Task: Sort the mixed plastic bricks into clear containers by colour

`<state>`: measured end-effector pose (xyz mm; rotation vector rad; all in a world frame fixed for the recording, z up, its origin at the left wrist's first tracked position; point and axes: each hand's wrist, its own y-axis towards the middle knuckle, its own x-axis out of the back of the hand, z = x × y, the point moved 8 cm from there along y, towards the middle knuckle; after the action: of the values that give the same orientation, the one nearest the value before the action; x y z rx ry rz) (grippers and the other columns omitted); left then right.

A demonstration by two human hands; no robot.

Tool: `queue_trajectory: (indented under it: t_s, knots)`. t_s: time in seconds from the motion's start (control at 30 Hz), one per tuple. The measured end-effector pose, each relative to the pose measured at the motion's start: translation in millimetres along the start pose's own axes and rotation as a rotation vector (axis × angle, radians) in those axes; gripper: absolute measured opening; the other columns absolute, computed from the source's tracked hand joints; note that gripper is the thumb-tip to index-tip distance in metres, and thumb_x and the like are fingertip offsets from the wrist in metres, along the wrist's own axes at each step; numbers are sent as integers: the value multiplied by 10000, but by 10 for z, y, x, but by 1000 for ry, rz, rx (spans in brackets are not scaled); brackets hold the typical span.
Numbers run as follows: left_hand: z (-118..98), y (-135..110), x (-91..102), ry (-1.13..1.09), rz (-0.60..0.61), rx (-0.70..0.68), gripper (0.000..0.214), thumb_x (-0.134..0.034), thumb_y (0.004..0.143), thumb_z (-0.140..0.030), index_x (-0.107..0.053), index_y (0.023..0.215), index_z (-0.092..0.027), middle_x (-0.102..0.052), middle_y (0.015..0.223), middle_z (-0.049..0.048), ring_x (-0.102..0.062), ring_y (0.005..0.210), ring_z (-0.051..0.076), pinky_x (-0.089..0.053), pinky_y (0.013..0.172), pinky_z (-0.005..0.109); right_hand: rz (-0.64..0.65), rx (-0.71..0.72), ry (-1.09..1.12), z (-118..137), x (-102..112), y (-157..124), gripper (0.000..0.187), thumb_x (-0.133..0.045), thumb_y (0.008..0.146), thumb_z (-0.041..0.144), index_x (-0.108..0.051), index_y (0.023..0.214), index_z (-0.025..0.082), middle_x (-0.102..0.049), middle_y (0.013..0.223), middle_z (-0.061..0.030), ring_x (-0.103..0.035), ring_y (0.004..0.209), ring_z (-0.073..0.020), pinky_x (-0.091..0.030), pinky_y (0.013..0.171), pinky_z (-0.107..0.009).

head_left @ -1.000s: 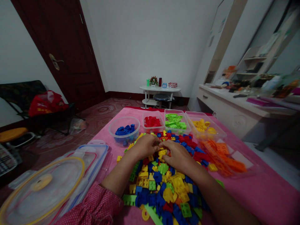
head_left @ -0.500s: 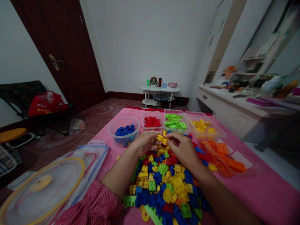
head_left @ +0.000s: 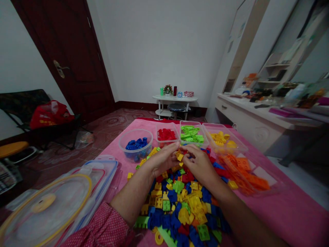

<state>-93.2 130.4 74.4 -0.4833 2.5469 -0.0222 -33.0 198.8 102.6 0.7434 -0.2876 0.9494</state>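
Over the far part of a mixed pile of toy building blocks [head_left: 180,199], my two hands meet with fingertips close together. My left hand [head_left: 166,157] and my right hand [head_left: 196,157] are both closed on small yellow building blocks [head_left: 180,156]. How many blocks they hold is partly hidden by the fingers. Beyond the hands stand a round tub of blue blocks [head_left: 136,152], a box of red blocks [head_left: 167,141], a box of green blocks [head_left: 193,142] and a box of yellow blocks [head_left: 228,149]. A clear box of orange blocks [head_left: 252,187] lies right of my right hand.
Stacked clear lids [head_left: 61,202] lie at the left on the pink cloth [head_left: 288,212]. A dressing table [head_left: 257,113] stands along the right. Farther back are a white side table [head_left: 174,98] and a round stool [head_left: 177,107]. A red bag [head_left: 52,115] sits on a chair at left.
Both hands have turned and drawn closer together around the yellow blocks. Less of the blocks shows between the fingers now. The containers stay where they were.
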Motion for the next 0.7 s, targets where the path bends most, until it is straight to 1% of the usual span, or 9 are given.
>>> queue_trajectory:
  t_s: [0.07,0.17,0.23,0.3,0.37,0.43,0.53,0.6,0.7]
  knots:
    - [-30,-27,-61,2,28,-14,407,-600,811,-423,-571,1138,-184,-648,967,72,-604,806,139,-435,718,232,41,15,-17,21,-35,-8,416,-449,681,47,-642,1029,171,-570,927,-48,-546,724,-133,-465,640,-257]
    - [-74,-55,-120,11,59,-52,387,-608,806,-417,-582,1114,-184,-645,1013,71,-606,831,145,-432,725,233,45,42,-18,77,-31,-22,402,-455,664,45,-654,987,177,-584,913,-45,-548,820,-162,-463,695,-276]
    - [-89,-61,-138,14,68,-72,361,-606,811,-406,-590,1099,-189,-642,1031,67,-602,840,140,-430,732,229,20,21,15,75,-8,-24,361,-465,661,57,-660,938,179,-600,923,-45,-551,834,-169,-459,679,-271]
    - [-85,-59,-139,13,63,-74,353,-605,812,-407,-592,1094,-196,-639,1033,63,-598,827,131,-432,725,224,6,-34,88,26,2,-16,335,-475,654,66,-660,908,179,-615,889,-34,-553,760,-153,-447,627,-255]
    - [-78,-53,-125,13,44,-70,362,-604,811,-417,-587,1104,-205,-635,1034,62,-591,807,118,-431,707,214,-6,-123,247,-65,5,-5,291,-517,655,96,-653,900,172,-623,799,-15,-548,671,-135,-436,591,-246]
    - [-76,-49,-110,15,28,-66,383,-595,815,-428,-575,1130,-211,-629,1042,66,-587,799,108,-433,709,212,-31,-222,466,-160,13,-1,256,-606,652,161,-643,905,163,-633,751,-4,-564,646,-130,-448,601,-251]
    - [-76,-40,-61,50,-11,-58,428,-598,808,-440,-560,1166,-209,-621,1067,84,-596,831,123,-445,773,257,-94,-352,735,-272,49,-18,296,-710,617,246,-641,890,157,-660,790,-12,-593,658,-124,-466,613,-240]
    - [-81,-24,15,152,-74,-66,466,-596,798,-467,-561,1177,-198,-617,1101,104,-603,893,157,-445,818,301,-126,-418,851,-338,65,-38,296,-724,613,242,-643,884,158,-666,807,-15,-598,653,-114,-475,593,-219]
    - [-112,13,171,381,-222,-115,506,-567,788,-526,-591,1146,-170,-633,1103,124,-599,973,208,-440,827,331,-155,-484,994,-460,47,-58,240,-709,629,185,-639,858,163,-667,803,-13,-607,667,-110,-505,584,-197]
